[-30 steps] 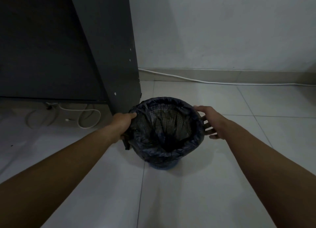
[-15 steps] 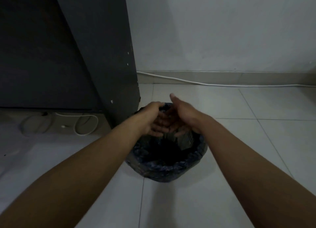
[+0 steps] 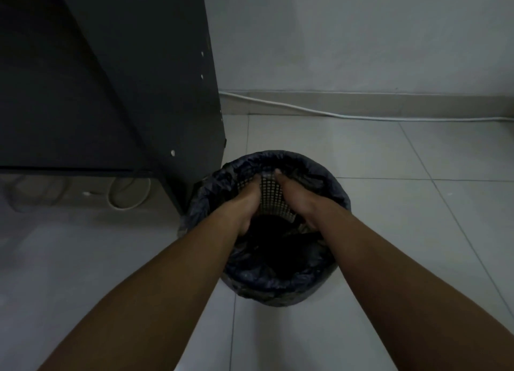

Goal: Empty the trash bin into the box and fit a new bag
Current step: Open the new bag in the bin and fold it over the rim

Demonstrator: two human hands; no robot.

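Note:
A round mesh trash bin point(image 3: 272, 196) stands on the tiled floor, lined with a dark plastic bag point(image 3: 278, 283) whose edge is folded over the rim all round. Both my hands are down inside the bin. My left hand point(image 3: 248, 201) and my right hand point(image 3: 298, 201) lie side by side against the far inner wall, fingers stretched flat on the liner. A strip of pale mesh shows between them. The bottom of the bin is black and I cannot make out anything in it. No box is in view.
A dark desk side panel point(image 3: 167, 92) stands right next to the bin on the left. A white cable point(image 3: 333, 116) runs along the baseboard behind. Another cable point(image 3: 130, 202) loops on the floor under the desk. Open tiled floor lies right and in front.
My hands left the bin's outer rim, came together over the opening, and have now gone down inside it against the far wall. The view has moved closer over the bin.

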